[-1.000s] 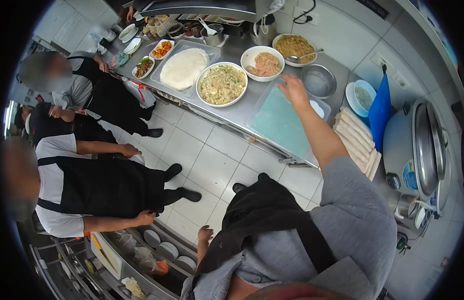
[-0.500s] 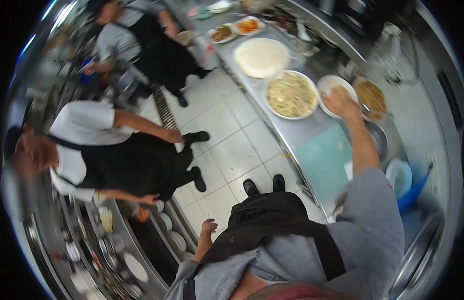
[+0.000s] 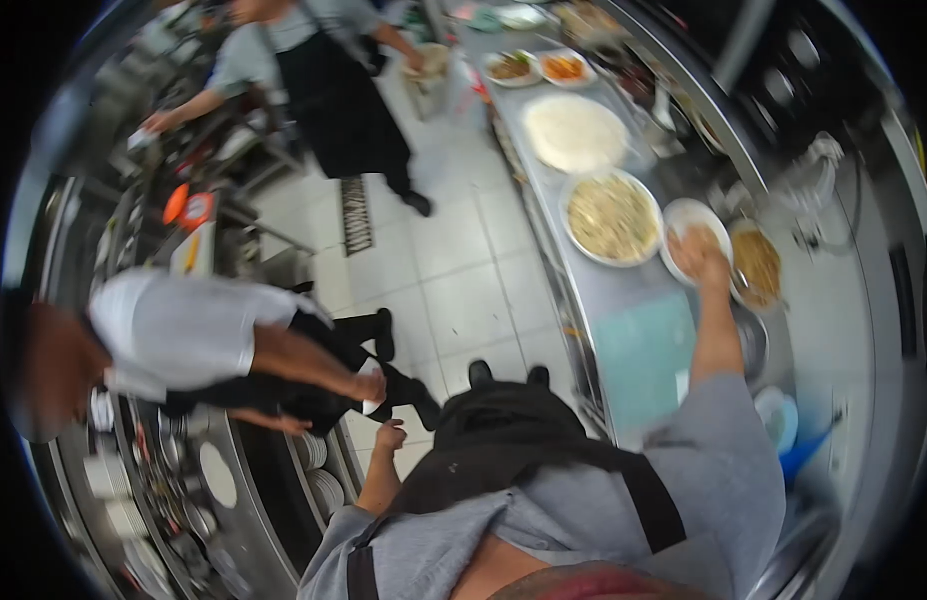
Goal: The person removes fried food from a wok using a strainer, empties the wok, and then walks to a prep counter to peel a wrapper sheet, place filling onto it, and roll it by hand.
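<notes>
My right hand [image 3: 698, 252] reaches down into a white bowl [image 3: 692, 208] on the steel counter, its fingers bent together over the contents. What lies between the fingertips is hidden. Just left of that bowl stands a larger white bowl [image 3: 612, 218] filled with a pale, shredded mix flecked with green. To the right is a bowl of brownish-yellow food [image 3: 757, 265] with a metal utensil resting at its edge. My left hand [image 3: 391, 435] hangs free at my side, loosely open and holding nothing, near a co-worker's leg.
A pale round sheet [image 3: 576, 133] and two small food dishes [image 3: 566, 68] lie farther up the counter [image 3: 554, 215]. A pale green board [image 3: 644, 350] is nearer me. One co-worker in white [image 3: 184, 320] stands close on the left; another in grey [image 3: 334, 90] is farther back.
My view has turned, so the counter sits farther right and lower. My right hand stays in the white bowl. The co-worker in white has turned and come nearer my left hand.
</notes>
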`<action>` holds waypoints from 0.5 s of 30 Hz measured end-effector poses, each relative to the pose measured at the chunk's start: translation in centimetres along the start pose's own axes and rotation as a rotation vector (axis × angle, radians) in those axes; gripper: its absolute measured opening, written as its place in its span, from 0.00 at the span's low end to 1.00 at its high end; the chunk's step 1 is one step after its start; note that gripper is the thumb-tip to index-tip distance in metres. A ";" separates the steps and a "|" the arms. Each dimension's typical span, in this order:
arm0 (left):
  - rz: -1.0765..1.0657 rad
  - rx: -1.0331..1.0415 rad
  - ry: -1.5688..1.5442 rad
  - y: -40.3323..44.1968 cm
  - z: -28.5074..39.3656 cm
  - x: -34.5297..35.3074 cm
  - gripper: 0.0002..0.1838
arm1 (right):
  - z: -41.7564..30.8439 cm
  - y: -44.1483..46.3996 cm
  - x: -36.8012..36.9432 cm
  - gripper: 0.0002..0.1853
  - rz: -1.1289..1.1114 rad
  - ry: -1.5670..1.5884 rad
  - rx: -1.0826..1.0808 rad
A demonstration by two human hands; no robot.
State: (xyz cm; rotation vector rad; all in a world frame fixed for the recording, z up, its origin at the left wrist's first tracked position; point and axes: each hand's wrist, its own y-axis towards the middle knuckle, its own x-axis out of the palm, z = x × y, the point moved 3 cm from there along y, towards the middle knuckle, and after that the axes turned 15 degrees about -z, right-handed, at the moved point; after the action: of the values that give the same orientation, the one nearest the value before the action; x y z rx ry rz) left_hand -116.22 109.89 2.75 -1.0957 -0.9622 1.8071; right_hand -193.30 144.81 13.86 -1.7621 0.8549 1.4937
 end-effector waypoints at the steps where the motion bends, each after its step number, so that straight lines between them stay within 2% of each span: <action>1: -0.025 0.052 -0.122 0.6 -1.0 -0.2 0.26 | 3.0 -0.7 1.3 0.15 -0.022 0.381 0.208; 2: -0.023 0.123 -0.084 1.3 -1.9 -0.3 0.26 | 2.0 -1.3 -0.6 0.15 -0.102 -0.003 0.223; 3: -0.073 0.116 -0.032 0.6 -0.6 0.1 0.26 | 2.5 -1.4 -0.7 0.14 -0.004 0.017 0.215; 4: -0.077 0.080 0.013 -0.8 0.7 0.0 0.27 | 2.9 -1.4 -1.2 0.16 -0.067 0.027 0.273; 5: -0.071 0.042 0.052 -1.8 1.5 -0.2 0.27 | 2.4 -2.4 -2.7 0.18 -0.096 0.189 0.310; 6: -0.052 0.100 0.354 -0.9 1.3 -0.7 0.28 | 1.8 -3.2 -4.5 0.20 -0.109 0.352 0.336; 8: -0.101 0.017 0.085 -4.9 6.0 0.6 0.27 | 1.9 -4.0 -5.4 0.20 -0.081 0.443 0.356; 10: -0.130 0.018 0.097 -4.3 7.5 0.8 0.26 | 0.6 -4.3 -7.1 0.19 -0.052 0.537 0.351; 12: -0.154 0.015 0.107 -3.2 7.5 0.6 0.25 | -2.2 -5.2 -9.3 0.25 -0.228 0.188 0.313; 13: -0.151 0.044 0.039 -1.8 7.3 0.6 0.25 | -2.8 -5.3 -9.7 0.25 -0.227 0.189 0.317; 15: -0.147 0.079 -0.002 -1.1 8.0 0.7 0.25 | -3.9 -5.4 -9.7 0.28 -0.433 0.041 0.193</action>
State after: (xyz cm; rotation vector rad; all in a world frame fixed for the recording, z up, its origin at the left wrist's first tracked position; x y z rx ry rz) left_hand -123.55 109.37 6.18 -0.9494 -0.9393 1.7126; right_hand -187.96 145.26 24.39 -1.7037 0.5671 1.0605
